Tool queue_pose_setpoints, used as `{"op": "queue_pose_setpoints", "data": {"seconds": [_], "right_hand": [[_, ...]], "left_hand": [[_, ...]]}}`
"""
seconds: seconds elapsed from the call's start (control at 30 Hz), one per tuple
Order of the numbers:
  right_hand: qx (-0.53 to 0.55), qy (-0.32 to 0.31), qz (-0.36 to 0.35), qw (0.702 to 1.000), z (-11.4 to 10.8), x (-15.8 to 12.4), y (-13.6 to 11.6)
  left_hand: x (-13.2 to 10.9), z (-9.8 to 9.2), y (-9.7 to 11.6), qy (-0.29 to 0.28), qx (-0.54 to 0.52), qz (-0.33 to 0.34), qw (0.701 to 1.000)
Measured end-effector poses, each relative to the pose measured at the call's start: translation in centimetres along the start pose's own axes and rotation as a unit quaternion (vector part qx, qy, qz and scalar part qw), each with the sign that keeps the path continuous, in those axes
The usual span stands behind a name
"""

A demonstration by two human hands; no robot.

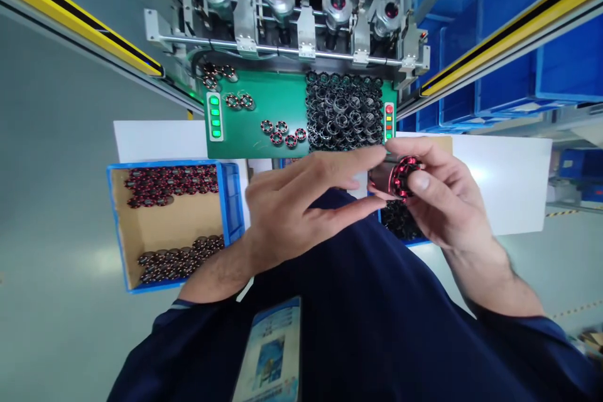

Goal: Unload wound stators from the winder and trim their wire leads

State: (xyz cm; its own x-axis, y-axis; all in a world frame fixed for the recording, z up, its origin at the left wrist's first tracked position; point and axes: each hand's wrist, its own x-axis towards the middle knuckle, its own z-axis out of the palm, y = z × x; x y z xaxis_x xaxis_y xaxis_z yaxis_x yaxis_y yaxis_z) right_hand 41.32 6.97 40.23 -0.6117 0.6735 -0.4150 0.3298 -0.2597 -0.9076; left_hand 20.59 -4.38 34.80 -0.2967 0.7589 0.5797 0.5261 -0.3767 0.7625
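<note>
My right hand is closed around a small round wound coil part with red copper windings, thumb across its face. My left hand reaches in from the left, its thumb and forefinger pinching the same part's left side. Both hands hover in front of a green work plate. On the plate lie several loose wound rings and a dense pile of dark ring parts. Beneath my right hand sits another heap of dark parts, partly hidden.
A blue bin lined with cardboard sits at left, holding rows of wound coils. Green indicator lights and a red-yellow-green light strip flank the plate. A machine with several round heads stands behind. Blue crates are stacked at right.
</note>
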Motion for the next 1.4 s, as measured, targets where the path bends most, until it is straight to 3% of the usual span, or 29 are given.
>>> {"op": "queue_pose_setpoints", "data": {"seconds": [0.1, 0.23, 0.37, 0.47, 0.57, 0.67, 0.8, 0.87, 1.0, 1.1, 1.2, 1.3, 1.4], "right_hand": [[0.013, 0.013, 0.002, 1.0, -0.6, -0.1, 0.0], [0.022, 0.019, 0.013, 1.0, -1.3, -0.2, 0.0], [-0.001, 0.053, -0.015, 0.998, -2.1, -0.5, 0.5], [-0.049, 0.087, -0.063, 0.993, -2.6, -0.9, 1.0], [-0.088, 0.1, -0.078, 0.988, -2.3, -1.1, 1.4], [-0.081, 0.108, -0.081, 0.988, -1.1, -0.9, 1.3], [-0.041, 0.105, -0.081, 0.99, 0.3, -0.4, 1.1], [-0.027, 0.103, -0.072, 0.992, 0.4, -0.3, 1.3], [-0.002, 0.093, -0.057, 0.994, -0.1, -0.5, 1.9], [0.017, 0.075, -0.054, 0.996, -0.3, -0.7, 1.8], [0.026, 0.057, -0.062, 0.996, 0.1, -0.7, 1.4], [0.038, 0.056, -0.113, 0.991, 0.5, -0.4, 1.3], [0.031, 0.069, -0.143, 0.987, 0.8, -0.2, 1.5]], "left_hand": [[0.1, 0.4, 0.0, 0.001, 0.01, 0.046, 0.999], [0.2, 0.6, -0.2, -0.03, 0.027, 0.052, 0.998], [-2.1, 0.8, -3.1, -0.157, 0.08, 0.01, 0.984], [-4.1, 0.8, -6.0, -0.225, 0.066, -0.078, 0.969], [-3.8, 0.8, -5.8, -0.149, -0.021, -0.164, 0.975], [-1.4, 1.3, -2.7, -0.026, -0.119, -0.157, 0.98], [0.7, 3.0, 0.7, 0.034, -0.196, -0.176, 0.964], [0.2, 3.7, 0.6, 0.031, -0.201, -0.198, 0.959], [-2.0, 4.5, -2.1, -0.033, -0.242, -0.276, 0.93], [-2.4, 4.0, -3.6, -0.025, -0.271, -0.324, 0.906], [-1.2, 2.6, -3.2, -0.034, -0.271, -0.284, 0.919], [0.4, 1.3, -2.0, -0.066, -0.281, -0.215, 0.933], [1.3, 0.9, -1.2, -0.07, -0.28, -0.202, 0.936]]}}
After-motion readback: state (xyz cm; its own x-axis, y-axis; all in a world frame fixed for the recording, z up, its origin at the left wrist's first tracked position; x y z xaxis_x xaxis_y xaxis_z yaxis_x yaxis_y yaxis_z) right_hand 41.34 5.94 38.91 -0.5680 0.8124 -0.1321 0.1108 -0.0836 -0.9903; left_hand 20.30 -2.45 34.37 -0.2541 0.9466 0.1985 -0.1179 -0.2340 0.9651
